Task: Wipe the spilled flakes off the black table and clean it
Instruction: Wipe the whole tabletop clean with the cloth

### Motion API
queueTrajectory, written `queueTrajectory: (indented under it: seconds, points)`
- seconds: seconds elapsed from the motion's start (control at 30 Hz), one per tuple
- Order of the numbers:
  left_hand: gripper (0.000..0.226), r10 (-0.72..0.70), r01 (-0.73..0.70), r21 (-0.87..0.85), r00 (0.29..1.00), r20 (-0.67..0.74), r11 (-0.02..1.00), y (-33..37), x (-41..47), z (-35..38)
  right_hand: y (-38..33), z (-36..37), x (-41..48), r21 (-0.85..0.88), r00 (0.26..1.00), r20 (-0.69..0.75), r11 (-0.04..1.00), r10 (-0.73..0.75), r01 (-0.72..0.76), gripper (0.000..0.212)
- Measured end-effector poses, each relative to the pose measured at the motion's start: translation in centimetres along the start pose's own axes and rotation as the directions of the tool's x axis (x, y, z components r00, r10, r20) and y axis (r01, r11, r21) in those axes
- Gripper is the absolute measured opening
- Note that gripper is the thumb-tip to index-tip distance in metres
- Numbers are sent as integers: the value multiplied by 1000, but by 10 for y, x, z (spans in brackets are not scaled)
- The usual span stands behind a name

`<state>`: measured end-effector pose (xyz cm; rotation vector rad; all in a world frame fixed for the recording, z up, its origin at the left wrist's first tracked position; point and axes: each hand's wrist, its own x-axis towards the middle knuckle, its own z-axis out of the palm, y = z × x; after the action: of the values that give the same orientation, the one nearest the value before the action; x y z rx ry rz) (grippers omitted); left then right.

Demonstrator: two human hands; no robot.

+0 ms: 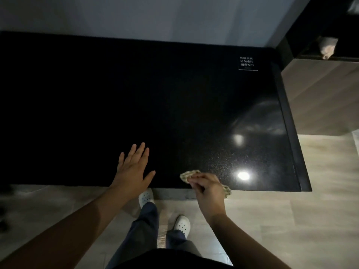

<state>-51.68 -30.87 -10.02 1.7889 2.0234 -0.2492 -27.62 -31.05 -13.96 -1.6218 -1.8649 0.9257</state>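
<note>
1. Dark trousers and two white perforated shoes, ours, standing on a pale wood-pattern floor at the near edge of the table.
2. Right hand, at the table's near edge, right of centre. Fingers curled, gripping a patterned beige cloth. We see the cloth's left end lying on the surface and its right end showing past the edge.
3. Left hand, just left of the cloth and apart from it. Palm down on the table, fingers straight and slightly spread, thumb out to the right.
4. Black table, glossy, with two lamp reflections on its right part. Fine pale specks show near the cloth; we cannot tell flakes from the surface's grain.
5. Small black label with white characters, far right corner of the table.
6. Wooden cabinet, right of the table.
7. Grey wall, behind the far edge.
</note>
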Motion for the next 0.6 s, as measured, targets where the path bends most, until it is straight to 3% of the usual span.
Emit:
queueTrajectory:
  seconds: [0.17,0.37,0.6]
  points:
    - [74,-52,52,-17,999,-9,999,2,-17,2,-8,-13,-7,30,983,159,995,93,-99,19]
    - [74,-48,48,-87,999,-2,995,2,-17,-14,-36,-42,32,190,974,-171,975,150,-117,18]
    - [72,1,-13,-242,999,-49,970,-25,12,-64,-64,-54,102,181,942,-291,977,167,-118,20]
